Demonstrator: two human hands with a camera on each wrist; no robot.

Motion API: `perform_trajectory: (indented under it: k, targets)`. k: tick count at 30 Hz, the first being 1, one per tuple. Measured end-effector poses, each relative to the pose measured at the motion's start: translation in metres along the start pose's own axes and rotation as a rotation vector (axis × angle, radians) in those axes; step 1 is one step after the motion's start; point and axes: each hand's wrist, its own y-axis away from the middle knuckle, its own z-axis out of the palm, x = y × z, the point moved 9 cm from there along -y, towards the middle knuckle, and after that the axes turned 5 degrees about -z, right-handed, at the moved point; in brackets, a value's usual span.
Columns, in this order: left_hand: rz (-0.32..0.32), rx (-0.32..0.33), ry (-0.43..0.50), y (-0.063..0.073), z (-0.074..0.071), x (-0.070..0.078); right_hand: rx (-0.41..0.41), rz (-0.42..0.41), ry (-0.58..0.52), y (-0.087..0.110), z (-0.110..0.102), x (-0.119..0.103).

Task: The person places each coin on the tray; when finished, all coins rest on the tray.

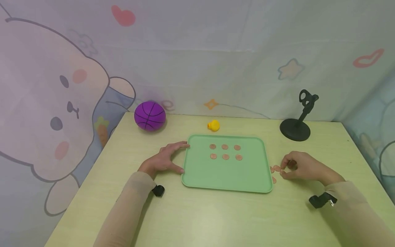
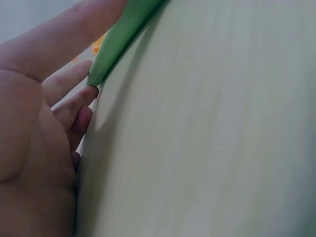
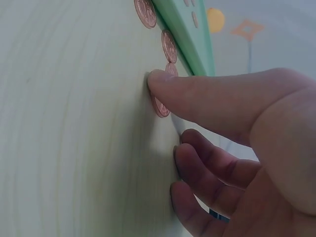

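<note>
The spread left hand [image 1: 165, 158] touches the left rim of a green rectangular tray [image 1: 226, 176] bearing six round copper-coloured coins [image 1: 225, 146]; beside its right rim, loose matching coins [image 1: 277, 168] lie on the pale surface [image 1: 200, 219], one under the thumb of the loosely bent right hand [image 1: 303, 167].

Soft light leaves pale glare on the flat, yellowish wood-grained table [image 1: 213, 219]; both wrist views look dimmer and hazy.

One shallow, pale-green rectangular tray [image 1: 226, 176], lying flat; six round copper-coloured coins [image 1: 225, 156] on it, two rows of three. I count, probably, four more such coins [image 1: 277, 168] beside its right edge.
</note>
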Motion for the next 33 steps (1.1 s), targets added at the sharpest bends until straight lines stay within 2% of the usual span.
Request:
perform_trajectory:
  k: [5, 14, 23, 33]
  targets:
    - [-0.002, -0.004, 0.003, -0.001, 0.001, -0.001, 0.003, -0.004, 0.008, 0.002, -0.001, 0.0]
    - [-0.014, 0.0, 0.009, 0.001, 0.0, -0.001, -0.043, -0.111, -0.015, 0.002, 0.005, -0.006]
    - [-0.002, 0.0, 0.013, 0.0, 0.001, -0.002, -0.107, -0.092, 0.009, 0.002, 0.01, -0.002]
    - [-0.002, 0.006, 0.016, 0.0, 0.0, -0.001, -0.077, -0.119, 0.007, 0.003, 0.009, -0.009]
